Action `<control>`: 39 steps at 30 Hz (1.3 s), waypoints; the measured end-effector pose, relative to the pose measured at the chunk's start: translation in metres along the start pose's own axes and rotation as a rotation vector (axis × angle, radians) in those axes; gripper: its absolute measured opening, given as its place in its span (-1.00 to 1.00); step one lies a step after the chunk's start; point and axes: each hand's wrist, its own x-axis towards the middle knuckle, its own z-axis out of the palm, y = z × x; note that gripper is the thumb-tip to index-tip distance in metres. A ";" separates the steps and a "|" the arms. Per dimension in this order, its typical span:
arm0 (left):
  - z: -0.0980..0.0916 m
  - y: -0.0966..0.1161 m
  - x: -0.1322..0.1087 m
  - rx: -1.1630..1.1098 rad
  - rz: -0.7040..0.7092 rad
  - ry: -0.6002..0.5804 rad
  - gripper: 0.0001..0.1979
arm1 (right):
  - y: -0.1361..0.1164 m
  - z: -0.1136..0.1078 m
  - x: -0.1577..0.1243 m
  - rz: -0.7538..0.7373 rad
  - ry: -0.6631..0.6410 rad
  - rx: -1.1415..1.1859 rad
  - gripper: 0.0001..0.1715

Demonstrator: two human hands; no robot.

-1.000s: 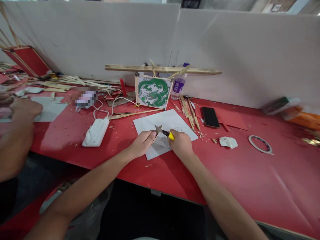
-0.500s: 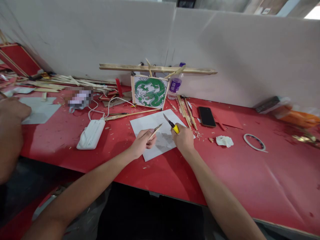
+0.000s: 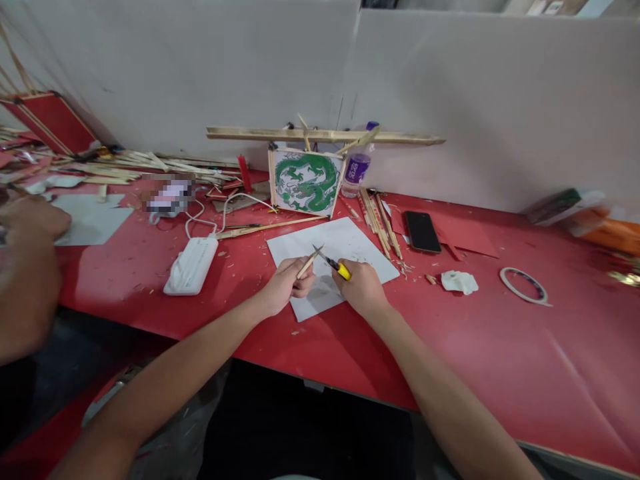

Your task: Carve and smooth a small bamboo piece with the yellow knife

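My left hand [image 3: 284, 285] is closed around a thin bamboo stick [image 3: 306, 267], its tip pointing up and away from me. A yellow and black utility knife [image 3: 342, 269] is gripped in my right hand [image 3: 365, 285], its blade angled toward the left. In the picture the blade crosses the tip of the stick; I cannot tell how firmly they touch. Both hands are over a sheet of white paper [image 3: 345, 232] with faint marks, lying on the red table [image 3: 310, 350].
Behind the paper stand a lantern panel with a green dragon [image 3: 307, 183] and a water bottle [image 3: 356, 171]. Bamboo strips [image 3: 376, 223], a phone [image 3: 423, 231], crumpled tissue [image 3: 459, 282] and a tape roll [image 3: 506, 285] lie rightward. Leftward are a white power bank [image 3: 191, 267] and another person's hand [image 3: 37, 217].
My right hand has moved left, bringing the knife blade from apart to the tip of the stick. My left hand keeps its hold. The camera view has shifted slightly.
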 end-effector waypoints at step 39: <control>-0.002 -0.003 -0.006 1.245 0.405 0.248 -0.61 | 0.000 -0.002 0.001 0.046 0.011 -0.092 -0.78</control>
